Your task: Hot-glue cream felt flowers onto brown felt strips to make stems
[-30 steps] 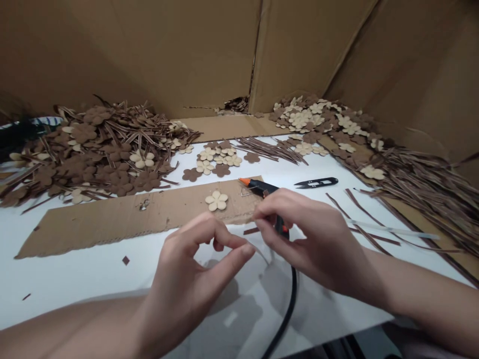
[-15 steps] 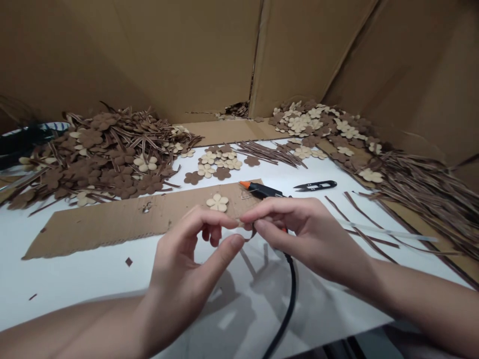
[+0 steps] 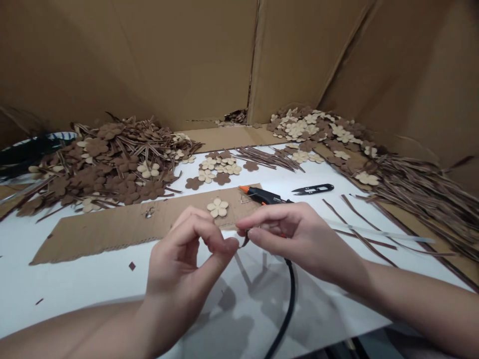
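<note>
A short, narrow brown strip (image 3: 245,241) curves between my two hands above the white work surface. My left hand (image 3: 187,269) is closed in a pinch, thumb and forefinger on the strip's near end. Thumb and forefinger of my right hand (image 3: 303,237) press together on its other end; what else they cover is hidden. Just beyond my hands, a cream five-petal flower (image 3: 217,207) lies on a flat piece of cardboard (image 3: 112,229). A black glue gun (image 3: 271,197) with an orange tip rests behind my right hand, its cable (image 3: 291,304) running toward me.
Brown and cream flowers mixed with strips form a large heap (image 3: 112,164) at left. Another flower heap (image 3: 318,127) sits back right, beside a pile of brown strips (image 3: 419,194). Black thread snips (image 3: 313,189) lie right of the glue gun. Cardboard walls (image 3: 149,60) enclose the back.
My left forefinger has curled down onto the thumb, closing on the strip's end, where finger and thumb were apart before. The right hand keeps its pinch. The view has shifted slightly.
</note>
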Available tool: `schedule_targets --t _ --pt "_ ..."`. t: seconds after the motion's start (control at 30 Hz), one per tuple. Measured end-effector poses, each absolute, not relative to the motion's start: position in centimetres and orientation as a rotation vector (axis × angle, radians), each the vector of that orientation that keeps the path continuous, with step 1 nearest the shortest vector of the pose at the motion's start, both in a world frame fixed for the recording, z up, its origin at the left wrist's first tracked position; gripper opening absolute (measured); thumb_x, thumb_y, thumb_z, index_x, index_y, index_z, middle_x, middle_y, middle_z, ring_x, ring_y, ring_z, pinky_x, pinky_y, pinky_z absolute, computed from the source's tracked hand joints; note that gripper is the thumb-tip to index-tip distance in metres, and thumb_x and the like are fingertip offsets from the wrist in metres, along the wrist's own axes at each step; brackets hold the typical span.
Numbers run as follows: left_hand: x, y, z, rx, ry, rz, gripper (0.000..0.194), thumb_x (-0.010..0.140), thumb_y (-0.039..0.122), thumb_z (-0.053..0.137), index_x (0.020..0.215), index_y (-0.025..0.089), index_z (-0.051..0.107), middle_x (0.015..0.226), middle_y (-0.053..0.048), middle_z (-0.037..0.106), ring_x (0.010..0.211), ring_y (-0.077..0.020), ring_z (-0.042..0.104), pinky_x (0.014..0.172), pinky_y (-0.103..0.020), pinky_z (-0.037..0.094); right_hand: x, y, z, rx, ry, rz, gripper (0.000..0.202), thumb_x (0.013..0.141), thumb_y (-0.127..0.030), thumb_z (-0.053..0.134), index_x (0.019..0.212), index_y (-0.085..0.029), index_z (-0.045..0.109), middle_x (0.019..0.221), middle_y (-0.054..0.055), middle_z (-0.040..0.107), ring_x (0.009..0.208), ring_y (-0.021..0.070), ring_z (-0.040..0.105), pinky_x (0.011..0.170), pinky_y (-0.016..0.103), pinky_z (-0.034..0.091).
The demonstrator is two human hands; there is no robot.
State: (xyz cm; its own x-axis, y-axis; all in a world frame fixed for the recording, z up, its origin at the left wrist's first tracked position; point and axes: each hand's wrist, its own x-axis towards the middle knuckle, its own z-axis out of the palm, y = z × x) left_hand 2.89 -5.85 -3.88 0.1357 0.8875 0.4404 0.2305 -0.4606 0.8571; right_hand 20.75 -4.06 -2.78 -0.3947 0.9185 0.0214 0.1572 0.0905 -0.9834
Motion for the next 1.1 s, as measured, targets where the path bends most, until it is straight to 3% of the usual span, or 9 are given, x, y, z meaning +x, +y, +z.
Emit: schedule_targets --t 0.33,0.43,0.53,0.6,0.67,0.77,0.87,1.1 --pt "3.1 -5.5 -4.1 1.72 1.098 1.411 0.022 0.074 0.007 0.06 0.067 0.021 0.045 0.067 0.004 0.044 0.063 -0.0096 0.045 0.056 -0.02 0.039 20.4 -3.9 -3.3 -1.023 -1.689 1.346 0.016 0.079 -0.018 0.056 0.088 -0.016 0.07 0.081 0.005 0.071 0.071 0.0137 0.064 0.059 0.024 0.051" --pt "2.9 -4.6 -4.3 1.713 1.12 1.489 0.015 0.075 0.011 0.06 0.072 0.021 0.049 0.07 0.003 0.048 0.067 -0.0099 0.047 0.059 -0.019 0.041 20.5 -3.8 -3.0 -1.05 -1.85 1.302 0.02 0.078 -0.018 0.059 0.096 -0.016 0.068 0.088 0.004 0.071 0.06 0.0089 0.059 0.053 0.02 0.048" --pt "2.4 -3.3 -4.4 1.73 1.231 1.536 0.005 0.081 0.017 0.055 0.078 0.021 0.054 0.072 0.003 0.052 0.067 -0.0108 0.049 0.06 -0.02 0.042 21.4 -3.3 -1.8 -1.114 -1.997 1.002 0.02 0.078 -0.018 0.06 0.096 -0.019 0.068 0.098 0.004 0.069 0.053 0.0065 0.053 0.047 0.019 0.043" --pt "2.0 -2.6 -4.4 1.799 1.322 1.506 0.01 0.085 0.02 0.05 0.076 0.021 0.055 0.068 0.002 0.054 0.065 -0.0111 0.05 0.059 -0.021 0.041 22.4 -3.0 -0.9 -1.183 -1.995 0.699 0.013 0.081 -0.018 0.056 0.075 -0.016 0.068 0.086 0.004 0.069 0.06 0.0096 0.056 0.05 0.02 0.043" --pt "1.9 -2.4 -4.5 1.918 1.364 1.422 0.02 0.087 0.021 0.045 0.069 0.02 0.055 0.065 0.002 0.055 0.063 -0.0116 0.05 0.058 -0.022 0.04 23.6 -2.9 -0.6 -1.217 -2.019 0.48 0.029 0.086 -0.021 0.049 0.06 -0.016 0.063 0.068 0.003 0.065 0.06 0.0115 0.056 0.053 0.021 0.043" --pt "2.1 -2.9 -4.9 2.217 1.224 1.208 0.021 0.086 0.018 0.046 0.068 0.019 0.055 0.064 0.0 0.058 0.063 -0.0129 0.052 0.059 -0.024 0.041 25.1 -3.1 -1.7 -1.21 -2.171 0.319 0.027 0.088 -0.021 0.045 0.07 -0.017 0.065 0.076 0.005 0.064 0.058 0.0102 0.055 0.055 0.022 0.043" --pt "2.8 -4.1 -5.4 2.602 0.908 0.983 0.012 0.081 0.015 0.051 0.083 0.02 0.062 0.073 -0.002 0.064 0.068 -0.0147 0.055 0.064 -0.026 0.042 26.1 -3.7 -3.5 -1.277 -2.299 0.239 0.019 0.086 -0.021 0.049 0.084 -0.018 0.068 0.078 0.005 0.064 0.061 0.0113 0.058 0.054 0.021 0.044" --pt "4.2 -5.4 -6.1 3.043 0.66 0.681 0.032 0.084 0.02 0.05 0.115 0.018 0.056 0.116 -0.005 0.064 0.092 -0.02 0.061 0.078 -0.031 0.045 27.0 -5.1 -5.5 -1.261 -2.333 0.187 0.02 0.086 -0.021 0.052 0.096 -0.012 0.066 0.079 0.008 0.07 0.068 0.0136 0.063 0.06 0.024 0.048"
